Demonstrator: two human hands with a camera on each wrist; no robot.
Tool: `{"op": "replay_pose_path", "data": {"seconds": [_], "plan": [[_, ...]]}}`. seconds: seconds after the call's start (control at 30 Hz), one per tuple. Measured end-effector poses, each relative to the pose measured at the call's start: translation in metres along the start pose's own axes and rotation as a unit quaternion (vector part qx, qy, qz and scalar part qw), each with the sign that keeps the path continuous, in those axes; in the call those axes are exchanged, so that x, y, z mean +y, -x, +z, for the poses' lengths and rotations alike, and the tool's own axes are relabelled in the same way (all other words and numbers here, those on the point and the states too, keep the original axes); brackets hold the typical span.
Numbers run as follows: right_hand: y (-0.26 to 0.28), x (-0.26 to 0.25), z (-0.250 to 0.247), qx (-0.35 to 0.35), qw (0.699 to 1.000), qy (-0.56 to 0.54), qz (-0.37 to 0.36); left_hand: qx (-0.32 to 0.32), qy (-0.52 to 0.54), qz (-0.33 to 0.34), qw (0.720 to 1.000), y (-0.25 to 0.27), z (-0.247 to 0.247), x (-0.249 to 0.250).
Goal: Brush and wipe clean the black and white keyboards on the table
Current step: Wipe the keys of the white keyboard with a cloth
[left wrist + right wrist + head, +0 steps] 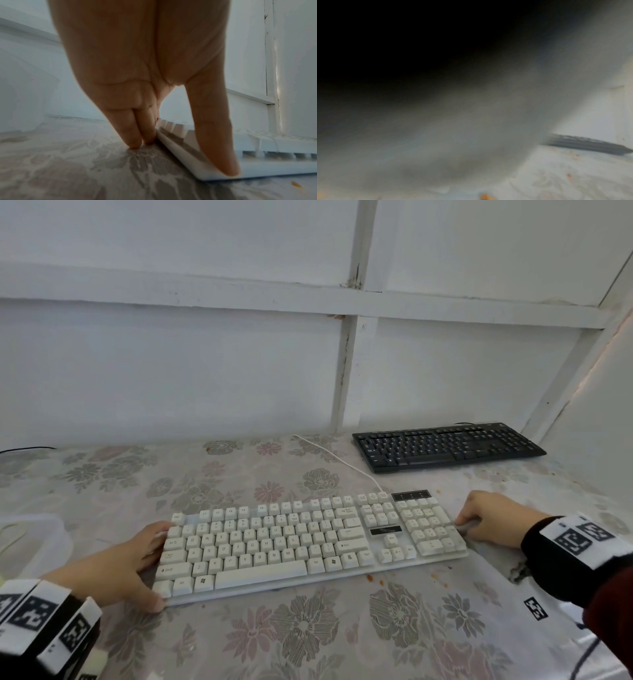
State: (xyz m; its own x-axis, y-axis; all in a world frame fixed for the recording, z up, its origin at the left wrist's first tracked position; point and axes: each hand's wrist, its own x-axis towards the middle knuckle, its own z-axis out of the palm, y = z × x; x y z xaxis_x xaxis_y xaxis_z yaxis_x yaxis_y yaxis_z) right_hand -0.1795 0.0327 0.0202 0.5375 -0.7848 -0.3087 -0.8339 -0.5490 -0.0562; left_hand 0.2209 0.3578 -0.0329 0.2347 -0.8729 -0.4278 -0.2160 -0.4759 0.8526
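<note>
head: white keyboard (308, 546) flat on floral table (308, 645), left hand (126, 566) clasping its left end, right hand (493, 520) clasping its right end; black keyboard (445, 445) behind, near wall. left wrist: thumb (217, 142) on the white keyboard's near corner, fingers (132, 132) against its side. right wrist: mostly dark blur, black keyboard edge visible, hand's grip not discernible

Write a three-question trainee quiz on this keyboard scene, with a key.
1. True or false: the black keyboard lies nearer the wall than the white keyboard.
2. Which hands touch the white keyboard? A) left only B) right only C) both
3. Fill in: orange crumbs lie on the ___ tablecloth.

Key:
1. True.
2. C: left hand at its left end, right hand at its right end.
3. Floral.
</note>
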Motion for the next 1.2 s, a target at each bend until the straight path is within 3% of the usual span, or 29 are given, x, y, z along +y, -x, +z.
{"op": "replay_pose_path", "data": {"seconds": [0.13,0.3,0.47,0.6,0.73,0.97,1.1,1.2], "plan": [[0.022,0.006,-0.013,-0.002,0.999,0.039,-0.033,0.010,-0.033,-0.008,0.999,0.000,0.002,0.001],[0.041,0.017,-0.035,0.062,0.997,-0.052,0.008,0.038,-0.103,-0.023,0.994,0.005,0.003,0.000],[0.040,0.024,-0.036,0.140,0.985,-0.102,0.016,0.125,-0.208,-0.066,0.968,0.016,0.006,0.002],[0.045,0.019,-0.037,0.152,0.976,-0.156,0.015,0.208,-0.229,-0.025,0.951,0.034,0.005,0.002],[0.049,0.005,-0.037,0.154,0.968,-0.198,-0.010,0.237,-0.199,0.038,0.950,0.068,-0.001,0.007],[0.045,-0.084,-0.041,0.169,0.939,-0.292,-0.069,0.290,-0.219,0.065,0.929,0.120,-0.051,0.007],[0.042,-0.183,-0.037,0.130,0.916,-0.361,-0.118,0.308,-0.239,0.051,0.919,0.141,-0.088,-0.004],[0.047,-0.268,-0.027,0.082,0.900,-0.397,-0.158,0.295,-0.290,-0.005,0.910,0.147,-0.115,-0.020]]}}
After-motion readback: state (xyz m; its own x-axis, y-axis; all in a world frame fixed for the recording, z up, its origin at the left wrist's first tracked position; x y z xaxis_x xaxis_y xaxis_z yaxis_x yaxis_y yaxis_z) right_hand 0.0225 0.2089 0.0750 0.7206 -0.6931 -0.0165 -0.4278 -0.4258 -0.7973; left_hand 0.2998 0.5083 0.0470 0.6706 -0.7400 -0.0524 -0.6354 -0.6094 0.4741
